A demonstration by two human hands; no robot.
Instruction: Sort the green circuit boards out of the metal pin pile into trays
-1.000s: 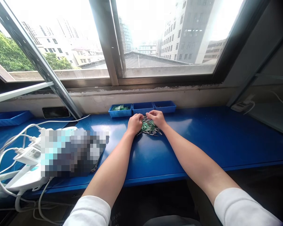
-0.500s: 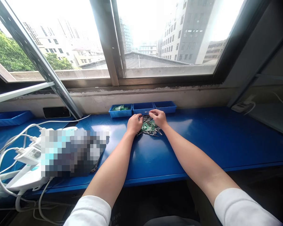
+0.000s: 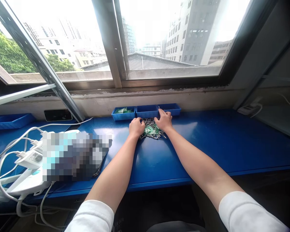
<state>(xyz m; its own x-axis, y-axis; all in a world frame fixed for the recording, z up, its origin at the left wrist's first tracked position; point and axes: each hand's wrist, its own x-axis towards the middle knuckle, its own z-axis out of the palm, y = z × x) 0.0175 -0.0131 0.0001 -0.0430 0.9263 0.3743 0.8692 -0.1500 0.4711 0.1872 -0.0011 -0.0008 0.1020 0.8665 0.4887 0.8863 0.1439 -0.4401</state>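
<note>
Square code [image 3: 35,156] on white charger [image 3: 28,161], faint lettering [image 3: 119,222] on dark surface [image 3: 131,222], neither legible

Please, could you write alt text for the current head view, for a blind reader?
A bare left hand is beside a pile of thin, silvery metal pieces and shiny green packets on a glossy blue tabletop; the bare right hand extends toward three rectangular blue plastic bins.

On the table [image 3: 207,145], three bins [image 3: 147,113] stand behind a pile of parts [image 3: 152,130].

Right hand [image 3: 163,120] moved forward to the rightmost blue bin [image 3: 176,111], pinch loosened (forefinger extended)
</note>
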